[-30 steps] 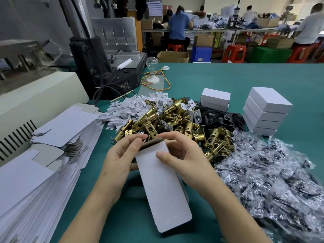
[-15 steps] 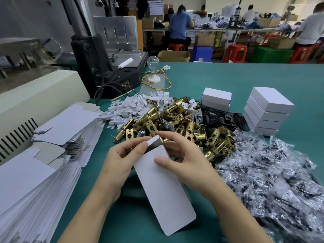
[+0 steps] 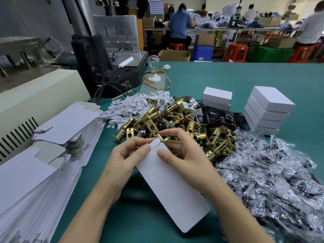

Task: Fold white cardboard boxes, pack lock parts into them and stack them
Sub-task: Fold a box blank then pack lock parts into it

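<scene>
**Flap bent on white blank**

A flat white blank (image 3: 168,181) is held tilted, its far flap bent up. Brass latches (image 3: 175,120) are heaped just beyond it. Closed boxes (image 3: 268,111) are stacked four high at far right. Unfolded blanks (image 3: 43,163) are piled at left.

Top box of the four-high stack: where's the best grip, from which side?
Probably from above, pinching across the top box on its two long side walls. Its flat lid faces up, nothing crowds it at that height, and a straight lift leaves the three boxes under it undisturbed.
</scene>
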